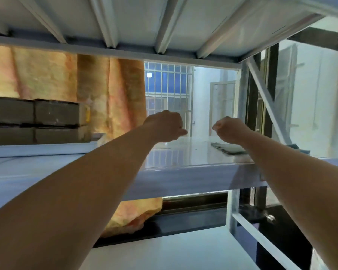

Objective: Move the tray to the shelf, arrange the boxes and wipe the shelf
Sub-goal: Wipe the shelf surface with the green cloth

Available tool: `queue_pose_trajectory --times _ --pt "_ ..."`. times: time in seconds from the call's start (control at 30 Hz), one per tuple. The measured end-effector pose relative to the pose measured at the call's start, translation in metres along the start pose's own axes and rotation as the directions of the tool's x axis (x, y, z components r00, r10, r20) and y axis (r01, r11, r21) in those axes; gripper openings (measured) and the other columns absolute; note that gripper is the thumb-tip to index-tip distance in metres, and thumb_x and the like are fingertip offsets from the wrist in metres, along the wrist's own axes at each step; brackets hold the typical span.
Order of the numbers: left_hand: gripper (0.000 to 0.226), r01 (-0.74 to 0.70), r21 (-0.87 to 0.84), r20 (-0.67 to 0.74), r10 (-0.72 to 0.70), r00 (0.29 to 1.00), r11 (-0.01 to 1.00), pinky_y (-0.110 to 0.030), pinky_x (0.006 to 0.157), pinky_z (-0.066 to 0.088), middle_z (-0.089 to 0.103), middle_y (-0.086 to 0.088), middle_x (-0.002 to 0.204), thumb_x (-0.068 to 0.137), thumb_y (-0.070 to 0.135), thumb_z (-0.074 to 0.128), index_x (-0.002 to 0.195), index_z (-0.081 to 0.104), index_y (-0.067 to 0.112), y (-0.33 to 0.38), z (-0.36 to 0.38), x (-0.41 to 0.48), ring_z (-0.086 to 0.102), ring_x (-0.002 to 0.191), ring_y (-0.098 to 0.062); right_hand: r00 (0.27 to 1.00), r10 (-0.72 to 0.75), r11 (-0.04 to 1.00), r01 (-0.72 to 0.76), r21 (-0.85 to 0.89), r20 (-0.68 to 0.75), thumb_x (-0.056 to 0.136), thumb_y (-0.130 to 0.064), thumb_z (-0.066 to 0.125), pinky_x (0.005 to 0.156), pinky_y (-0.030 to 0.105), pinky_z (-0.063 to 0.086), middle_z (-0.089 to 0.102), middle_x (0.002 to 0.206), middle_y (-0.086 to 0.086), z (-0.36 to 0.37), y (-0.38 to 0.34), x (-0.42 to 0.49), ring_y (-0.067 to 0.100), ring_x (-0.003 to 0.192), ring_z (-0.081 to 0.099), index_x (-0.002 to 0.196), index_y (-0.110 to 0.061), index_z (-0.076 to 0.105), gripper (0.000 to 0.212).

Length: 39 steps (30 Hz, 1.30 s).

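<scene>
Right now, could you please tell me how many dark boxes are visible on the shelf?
4, stacked two by two at left: upper-left, upper-right, lower-left, lower-right. More may be hidden beyond the frame.

Soft, dim indoor light; brightest source is window (168,94) behind. Glossy shelf (183,154) mirrors window bars. Motion blur throughout. Wide-angle bends beams at edges; forearms shaded.
</scene>
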State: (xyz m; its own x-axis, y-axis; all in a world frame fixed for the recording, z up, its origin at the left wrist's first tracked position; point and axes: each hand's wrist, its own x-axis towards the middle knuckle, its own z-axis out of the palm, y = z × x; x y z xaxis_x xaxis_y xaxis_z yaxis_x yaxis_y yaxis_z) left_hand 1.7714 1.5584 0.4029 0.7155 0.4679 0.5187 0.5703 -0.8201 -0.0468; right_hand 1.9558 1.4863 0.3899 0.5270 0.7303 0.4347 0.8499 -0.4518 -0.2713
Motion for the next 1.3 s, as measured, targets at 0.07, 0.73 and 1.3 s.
queue_pose_trajectory --times 0.07,0.73,1.3 --pt "0.038 0.026 0.031 0.023 -0.026 0.999 0.999 -0.03 0.073 0.048 0.061 0.002 0.066 0.095 0.034 0.045 0.071 0.065 0.012 0.004 0.007 0.006 0.059 0.065 -0.015 0.998 0.026 0.999 -0.024 -0.043 0.055 0.096 -0.012 0.039 0.098 0.041 0.046 0.06 0.123 0.016 -0.003 0.024 0.005 0.033 0.115 0.056 0.123 -0.005 0.06 0.035" --pt "0.026 0.05 -0.166 -0.04 -0.057 0.998 0.985 -0.025 0.075 0.037 0.065 -0.004 0.101 0.09 0.014 0.043 0.102 0.066 0.011 -0.009 0.016 -0.008 0.053 0.092 -0.019 0.842 0.29 0.956 -0.28 -0.09 0.454 0.1 -0.051 0.025 0.093 0.034 0.032 0.047 0.133 0.015 -0.017 0.016 -0.04 0.022 0.095 0.051 0.144 -0.009 0.035 0.062" --pt "0.028 -0.117 -0.16 0.087 0.132 0.987 0.98 -0.025 0.076 0.038 0.064 -0.006 0.092 0.094 0.019 0.049 0.104 0.068 0.001 0.009 -0.014 -0.033 0.055 0.085 -0.014 0.881 0.173 0.984 -0.178 -0.031 0.44 0.103 -0.041 0.022 0.104 0.036 0.032 0.055 0.098 0.008 -0.012 -0.028 -0.071 0.015 0.089 0.054 0.135 -0.007 0.046 0.052"
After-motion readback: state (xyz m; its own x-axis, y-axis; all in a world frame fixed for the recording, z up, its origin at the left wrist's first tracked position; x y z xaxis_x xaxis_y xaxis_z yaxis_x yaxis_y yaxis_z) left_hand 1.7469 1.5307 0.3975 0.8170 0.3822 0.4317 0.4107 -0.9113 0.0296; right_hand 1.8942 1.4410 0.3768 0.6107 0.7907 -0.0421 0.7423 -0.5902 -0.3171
